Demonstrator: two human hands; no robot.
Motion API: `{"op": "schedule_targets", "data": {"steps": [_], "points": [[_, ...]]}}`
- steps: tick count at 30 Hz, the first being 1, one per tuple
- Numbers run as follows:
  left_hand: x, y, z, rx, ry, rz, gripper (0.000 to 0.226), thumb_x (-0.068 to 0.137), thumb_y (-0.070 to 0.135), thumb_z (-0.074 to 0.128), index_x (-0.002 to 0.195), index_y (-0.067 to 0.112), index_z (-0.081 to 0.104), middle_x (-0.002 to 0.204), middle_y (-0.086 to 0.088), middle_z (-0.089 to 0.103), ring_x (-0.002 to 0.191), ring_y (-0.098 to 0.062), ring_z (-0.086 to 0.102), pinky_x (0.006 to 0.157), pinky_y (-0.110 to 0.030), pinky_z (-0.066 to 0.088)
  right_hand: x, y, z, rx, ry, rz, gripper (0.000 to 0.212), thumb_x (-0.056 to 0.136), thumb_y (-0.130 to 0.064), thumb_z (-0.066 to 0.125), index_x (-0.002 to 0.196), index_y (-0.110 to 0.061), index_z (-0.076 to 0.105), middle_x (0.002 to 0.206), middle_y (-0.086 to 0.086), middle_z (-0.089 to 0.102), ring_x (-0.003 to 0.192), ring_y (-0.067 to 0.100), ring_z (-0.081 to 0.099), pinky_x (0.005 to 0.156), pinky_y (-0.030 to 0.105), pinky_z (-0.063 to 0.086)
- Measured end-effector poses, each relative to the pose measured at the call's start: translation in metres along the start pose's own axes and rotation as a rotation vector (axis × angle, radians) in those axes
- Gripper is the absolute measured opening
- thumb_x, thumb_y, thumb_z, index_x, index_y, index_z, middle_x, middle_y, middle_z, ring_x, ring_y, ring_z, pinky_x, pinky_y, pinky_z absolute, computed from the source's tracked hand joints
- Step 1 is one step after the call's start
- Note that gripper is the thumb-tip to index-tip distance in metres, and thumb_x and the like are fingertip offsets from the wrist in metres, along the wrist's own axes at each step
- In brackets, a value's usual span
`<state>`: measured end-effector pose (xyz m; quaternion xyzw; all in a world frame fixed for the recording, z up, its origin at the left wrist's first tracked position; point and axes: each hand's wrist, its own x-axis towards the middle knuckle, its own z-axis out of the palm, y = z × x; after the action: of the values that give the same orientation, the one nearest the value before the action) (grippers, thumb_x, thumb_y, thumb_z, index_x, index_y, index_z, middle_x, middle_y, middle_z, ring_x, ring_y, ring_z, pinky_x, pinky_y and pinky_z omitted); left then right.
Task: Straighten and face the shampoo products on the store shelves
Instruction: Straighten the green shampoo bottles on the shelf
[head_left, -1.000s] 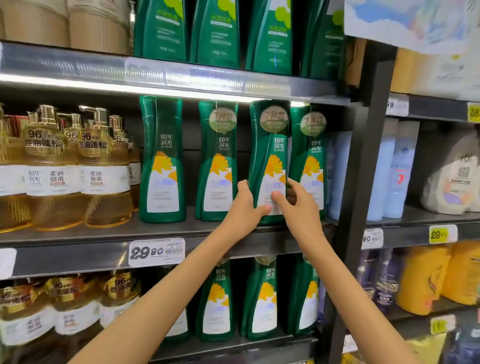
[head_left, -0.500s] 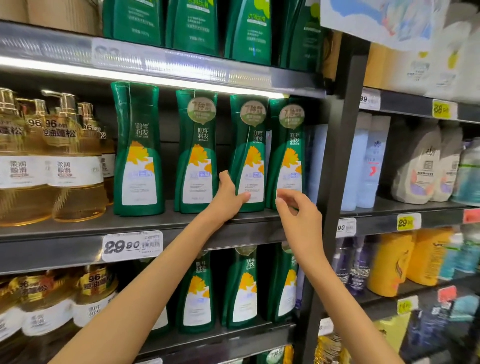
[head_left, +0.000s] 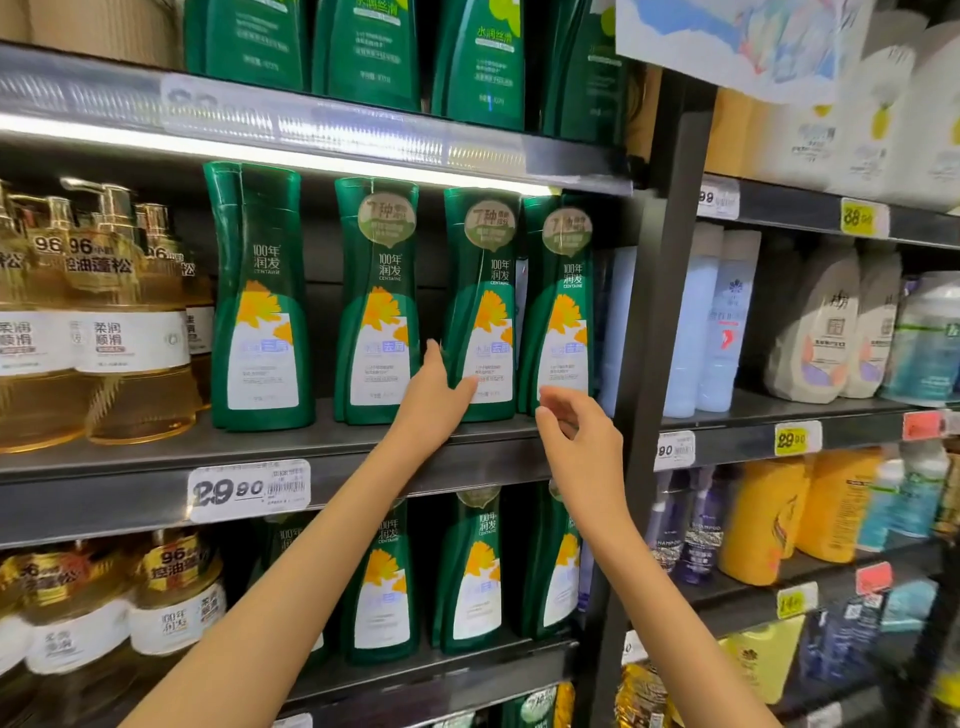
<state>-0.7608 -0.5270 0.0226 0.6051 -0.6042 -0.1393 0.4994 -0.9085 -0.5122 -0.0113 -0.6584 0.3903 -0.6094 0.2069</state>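
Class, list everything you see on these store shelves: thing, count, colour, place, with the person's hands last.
Green shampoo bottles: four facing front, green, middle shelf; more rows above and below.
Amber pump bottles: several, golden, middle shelf, left end.
Pale blue bottles: two, right of the dark upright.
Cream bottles: two, off-white, beside the blue ones.
Yellow bottles: at least two, one shelf lower.
Price tag: one, white, middle shelf's edge.
Left hand: one, thumb on the third green bottle.
Right hand: one, loosely curled, before the fourth, holding nothing.
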Motion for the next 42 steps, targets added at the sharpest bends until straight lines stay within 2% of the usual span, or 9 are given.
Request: {"op": "schedule_targets", "data": {"steps": [2, 6, 9, 11, 15, 20, 28, 34, 42], "points": [[-0.002, 0.002, 0.0, 0.001, 0.029, -0.004, 0.068, 0.097, 0.018, 0.047, 0.149, 0.007, 0.005, 0.148, -0.013, 0.034, 0.066, 0.002, 0.037, 0.057, -0.001, 0.033, 0.0, 0.001, 0.001, 0.003, -0.002, 0.006, 0.024, 0.093, -0.007, 0.053, 0.117, -0.008, 0.061, 0.115, 0.005, 0.061, 0.103, 0.012, 0.056, 0.095, 0.022, 0.042], [-0.014, 0.006, 0.002, -0.017, 0.114, -0.028, 0.059, 0.097, 0.013, 0.044, 0.148, 0.007, 0.014, 0.148, -0.015, 0.033, 0.063, 0.001, 0.035, 0.05, 0.001, 0.032, 0.001, 0.002, 0.003, 0.0, 0.004, 0.001, 0.027, 0.094, -0.009, 0.052, 0.121, -0.009, 0.058, 0.115, -0.001, 0.056, 0.109, 0.012, 0.054, 0.096, 0.021, 0.04], [-0.03, 0.009, 0.004, -0.018, 0.162, -0.013, 0.055, 0.097, 0.011, 0.043, 0.147, 0.006, 0.021, 0.148, -0.015, 0.035, 0.058, 0.01, 0.031, 0.049, 0.007, 0.029, 0.007, -0.002, 0.004, -0.04, 0.036, -0.038, 0.038, 0.097, -0.015, 0.049, 0.134, -0.01, 0.046, 0.126, -0.004, 0.046, 0.119, 0.007, 0.042, 0.091, 0.007, 0.028], [-0.042, 0.009, 0.001, -0.024, 0.179, 0.009, 0.051, 0.097, 0.012, 0.044, 0.145, 0.008, 0.028, 0.147, -0.012, 0.038, 0.07, 0.009, 0.043, 0.062, 0.006, 0.029, 0.017, -0.006, 0.005, -0.048, 0.043, -0.066, 0.049, 0.098, -0.018, 0.048, 0.143, -0.008, 0.032, 0.142, -0.001, 0.036, 0.128, 0.005, 0.033, 0.098, 0.007, 0.021], [-0.064, 0.007, -0.007, -0.059, 0.208, 0.062, 0.041, 0.096, 0.009, 0.044, 0.136, 0.012, 0.046, 0.138, -0.005, 0.051, 0.123, -0.012, 0.048, 0.087, -0.006, 0.027, 0.038, -0.012, 0.011, -0.058, 0.051, -0.031, 0.065, 0.098, -0.021, 0.048, 0.15, -0.005, 0.011, 0.153, 0.01, 0.019, 0.142, 0.02, 0.019, 0.117, 0.034, 0.019], [-0.078, 0.0, -0.017, -0.09, 0.17, 0.124, 0.037, 0.095, 0.008, 0.045, 0.131, 0.015, 0.052, 0.128, -0.002, 0.058, 0.107, 0.0, 0.048, 0.075, 0.008, 0.03, 0.055, -0.009, 0.016, -0.105, 0.149, -0.011, 0.066, 0.099, -0.024, 0.046, 0.149, -0.003, 0.008, 0.156, 0.015, 0.013, 0.144, 0.026, 0.013, 0.118, 0.038, 0.017], [-0.084, -0.014, -0.028, -0.071, 0.23, 0.144, 0.034, 0.094, 0.006, 0.045, 0.125, 0.015, 0.057, 0.122, -0.002, 0.062, 0.103, -0.002, 0.052, 0.07, 0.01, 0.033, 0.07, 0.004, 0.014, -0.131, 0.14, 0.098, 0.074, 0.096, -0.029, 0.052, 0.149, 0.0, 0.009, 0.156, 0.015, 0.019, 0.144, 0.024, 0.018, 0.112, 0.027, 0.019], [-0.086, -0.017, -0.03, -0.08, 0.263, 0.143, 0.035, 0.094, 0.005, 0.045, 0.125, 0.017, 0.057, 0.121, 0.002, 0.061, 0.104, 0.0, 0.052, 0.072, 0.007, 0.034, 0.071, -0.001, 0.02, -0.231, 0.2, 0.083, 0.058, 0.09, -0.034, 0.061, 0.129, 0.003, 0.038, 0.13, 0.017, 0.041, 0.121, 0.03, 0.043, 0.097, 0.034, 0.036], [-0.094, -0.023, -0.042, -0.107, 0.265, 0.157, 0.035, 0.094, 0.004, 0.045, 0.124, 0.018, 0.058, 0.112, 0.009, 0.059, 0.092, 0.016, 0.048, 0.072, 0.009, 0.034, 0.057, 0.002, 0.02, -0.154, 0.147, 0.073, 0.057, 0.097, -0.023, 0.051, 0.143, -0.005, 0.023, 0.141, 0.014, 0.041, 0.125, 0.028, 0.045, 0.1, 0.039, 0.04]]}}
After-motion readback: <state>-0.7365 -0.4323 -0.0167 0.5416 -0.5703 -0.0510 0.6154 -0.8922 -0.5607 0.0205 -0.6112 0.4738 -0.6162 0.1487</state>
